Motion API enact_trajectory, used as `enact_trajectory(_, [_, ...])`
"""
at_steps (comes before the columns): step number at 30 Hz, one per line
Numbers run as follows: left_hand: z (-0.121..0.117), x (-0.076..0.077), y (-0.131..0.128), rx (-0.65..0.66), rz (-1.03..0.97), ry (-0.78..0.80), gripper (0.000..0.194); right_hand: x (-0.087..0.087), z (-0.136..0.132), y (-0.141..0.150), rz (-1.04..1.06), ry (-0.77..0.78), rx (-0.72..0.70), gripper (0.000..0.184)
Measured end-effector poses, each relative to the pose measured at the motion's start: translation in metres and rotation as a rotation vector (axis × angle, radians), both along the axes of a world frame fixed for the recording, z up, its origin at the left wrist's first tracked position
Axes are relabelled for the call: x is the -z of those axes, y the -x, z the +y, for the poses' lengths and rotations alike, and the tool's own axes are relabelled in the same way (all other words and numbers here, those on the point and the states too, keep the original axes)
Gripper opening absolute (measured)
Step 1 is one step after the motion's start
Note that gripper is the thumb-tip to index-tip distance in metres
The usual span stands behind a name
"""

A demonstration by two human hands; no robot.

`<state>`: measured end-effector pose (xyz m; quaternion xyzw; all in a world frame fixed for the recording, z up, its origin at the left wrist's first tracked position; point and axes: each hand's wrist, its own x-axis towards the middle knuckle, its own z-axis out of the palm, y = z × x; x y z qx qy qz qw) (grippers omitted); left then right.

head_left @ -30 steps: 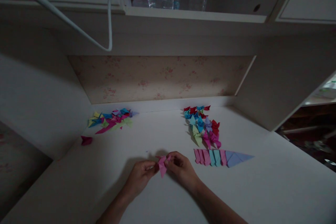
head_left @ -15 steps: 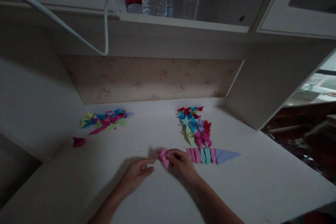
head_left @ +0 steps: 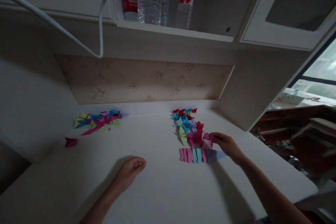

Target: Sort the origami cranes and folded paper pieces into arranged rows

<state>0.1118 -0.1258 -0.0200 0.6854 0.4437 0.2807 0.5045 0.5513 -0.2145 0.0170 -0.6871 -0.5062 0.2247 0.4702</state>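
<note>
In the head view my right hand (head_left: 226, 144) pinches a pink origami piece (head_left: 207, 140) at the right end of the nearest row of small folded papers. Beside that piece lie magenta origami figures (head_left: 194, 138), with a red one behind. Just in front sits a strip of folded pieces in pink and teal (head_left: 189, 155), with a lavender pointed piece (head_left: 214, 156) at its right end, partly in shadow. My left hand (head_left: 130, 171) rests low over the table, fingers curled and pressed together, with nothing visible in them.
A heap of mixed coloured origami (head_left: 102, 120) lies at the back left, and a lone magenta piece (head_left: 70, 142) is in front of it. Bottles (head_left: 149, 0) stand on the shelf above. A white cable (head_left: 78, 42) hangs at upper left.
My right hand has carried the pink origami piece right and back to the rows. My left hand has let its fingers close together and stays near the same place. The view has shifted slightly.
</note>
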Motion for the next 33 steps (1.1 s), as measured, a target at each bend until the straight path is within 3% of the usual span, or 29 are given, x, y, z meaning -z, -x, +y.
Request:
enact_trajectory(5, [0.001, 0.006, 0.0, 0.004, -0.015, -0.004, 0.032, 0.021, 0.008, -0.038, -0.125, 0.051, -0.019, 0.031])
enact_trajectory(15, [0.004, 0.013, 0.001, -0.006, -0.003, -0.014, 0.033, 0.046, 0.032, -0.045, -0.197, 0.123, -0.025, 0.025])
enact_trajectory(21, [0.005, 0.015, 0.001, 0.007, 0.005, -0.01, 0.033, 0.046, 0.034, -0.043, -0.185, 0.142, -0.03, 0.025])
enact_trajectory(26, [0.002, 0.009, 0.0, 0.005, -0.008, 0.005, 0.032, 0.044, 0.026, -0.046, -0.183, 0.16, 0.016, 0.037])
enact_trajectory(30, [0.001, 0.004, -0.001, -0.01, -0.014, 0.013, 0.032, 0.037, 0.02, -0.047, -0.236, 0.144, 0.103, 0.044])
enact_trajectory(33, [0.0, 0.002, -0.002, -0.009, -0.011, 0.016, 0.033, 0.024, 0.011, -0.036, -0.316, 0.073, 0.269, 0.043])
